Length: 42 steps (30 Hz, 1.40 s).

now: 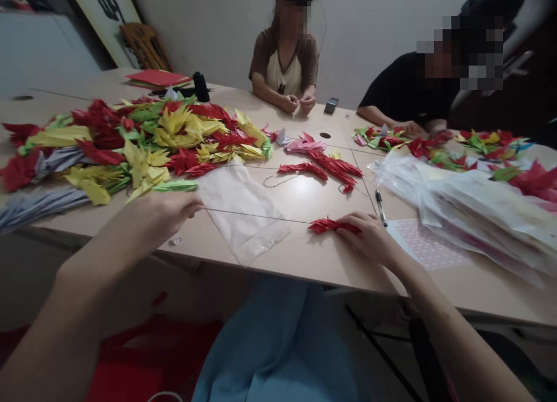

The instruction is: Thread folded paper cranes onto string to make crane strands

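My left hand (pixel 180 207) is closed in a pinch on one end of a thin dark thread (pixel 243 214), held just above the table near its front edge. The thread runs taut to the right, into a short strand of red folded paper (pixel 322 225) that looks like stacked paper cranes. My right hand (pixel 368 234) grips this strand at its right end, with the fingers wrapped over it. Under the thread lies a clear plastic bag (pixel 246 210). Beyond it, more red paper strands (pixel 333 169) rest on the table, with a loose loop of thread beside them.
A heap of red, yellow, green and grey folded paper (pixel 174 129) covers the left side. Plastic sleeves (pixel 474 199), a pen (pixel 380 207) and patterned paper (pixel 429 242) lie at right. Two people sit across the table (pixel 270 257). A phone (pixel 331 105) lies near them.
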Available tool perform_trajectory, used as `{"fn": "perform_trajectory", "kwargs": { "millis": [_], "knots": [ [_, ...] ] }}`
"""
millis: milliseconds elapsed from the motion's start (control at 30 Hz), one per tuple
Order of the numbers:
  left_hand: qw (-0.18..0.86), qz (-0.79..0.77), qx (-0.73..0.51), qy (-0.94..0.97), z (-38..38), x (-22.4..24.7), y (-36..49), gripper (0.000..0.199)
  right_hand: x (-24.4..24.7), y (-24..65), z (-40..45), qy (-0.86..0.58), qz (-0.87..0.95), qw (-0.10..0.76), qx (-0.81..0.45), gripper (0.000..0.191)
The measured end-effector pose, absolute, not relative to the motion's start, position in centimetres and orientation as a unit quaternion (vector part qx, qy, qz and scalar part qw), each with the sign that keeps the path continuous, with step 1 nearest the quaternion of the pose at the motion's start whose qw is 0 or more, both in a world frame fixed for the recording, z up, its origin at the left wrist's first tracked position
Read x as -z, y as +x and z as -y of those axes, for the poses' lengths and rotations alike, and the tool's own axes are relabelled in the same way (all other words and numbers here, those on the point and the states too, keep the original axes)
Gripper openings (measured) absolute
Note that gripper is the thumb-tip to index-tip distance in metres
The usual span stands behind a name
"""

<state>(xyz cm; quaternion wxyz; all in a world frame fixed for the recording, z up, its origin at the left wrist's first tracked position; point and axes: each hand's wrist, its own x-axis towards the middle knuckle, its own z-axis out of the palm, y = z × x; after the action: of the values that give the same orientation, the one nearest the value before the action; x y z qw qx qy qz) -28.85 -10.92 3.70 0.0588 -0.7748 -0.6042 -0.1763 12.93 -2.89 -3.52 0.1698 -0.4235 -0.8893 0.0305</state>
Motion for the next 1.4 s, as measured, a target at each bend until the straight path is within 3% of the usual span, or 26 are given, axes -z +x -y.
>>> {"fn": "perform_trajectory", "kwargs": {
  "millis": [100,200,333,433,567,700,900,1033,1167,1233,1400],
  "knots": [
    [0.171,0.649,0.083,-0.737,9.5,-5.3,-28.3,0.029,2.8,12.2,0.0,-0.406,0.903,0.138,-0.015,0.016],
    [0.212,0.59,0.078,-0.775,6.9,-6.3,-24.0,0.029,1.8,10.8,-2.8,-0.381,0.916,0.121,-0.028,0.014],
    [0.093,0.445,0.108,-0.884,1.6,-4.5,-16.3,0.029,1.3,9.2,-5.0,-0.329,0.932,0.13,-0.083,0.012],
    [0.037,0.452,0.131,-0.881,-1.5,-1.7,-13.1,0.027,2.1,9.2,-5.0,-0.322,0.926,0.174,-0.094,0.011],
    [-0.042,0.462,0.233,-0.855,-2.4,1.4,-13.0,0.023,3.2,10.4,-4.1,-0.335,0.917,0.193,-0.092,0.011],
    [-0.119,0.429,0.219,-0.868,-1.6,2.9,-13.6,0.023,3.1,11.0,-3.4,-0.329,0.929,0.161,-0.062,0.013],
    [-0.098,0.375,0.203,-0.899,-1.4,3.3,-13.0,0.015,2.7,11.4,-2.0,-0.334,0.926,0.159,-0.072,0.014],
    [-0.093,0.39,0.126,-0.907,-1.7,1.3,-11.9,0.014,2.1,12.2,-1.6,-0.302,0.941,0.143,-0.052,0.021],
    [-0.085,0.447,0.015,-0.89,-1.8,-0.4,-9.8,0.043,2.0,12.3,-1.7,-0.295,0.944,0.139,-0.052,0.022],
    [-0.083,0.45,0.062,-0.887,-1.8,0.1,-9.1,0.042,2.1,12.2,-1.7,-0.297,0.942,0.144,-0.059,0.023],
    [-0.093,0.369,0.175,-0.908,-1.5,3.0,-9.8,0.017,2.3,12.0,-1.6,-0.293,0.941,0.15,-0.08,0.024]
  ]
}}
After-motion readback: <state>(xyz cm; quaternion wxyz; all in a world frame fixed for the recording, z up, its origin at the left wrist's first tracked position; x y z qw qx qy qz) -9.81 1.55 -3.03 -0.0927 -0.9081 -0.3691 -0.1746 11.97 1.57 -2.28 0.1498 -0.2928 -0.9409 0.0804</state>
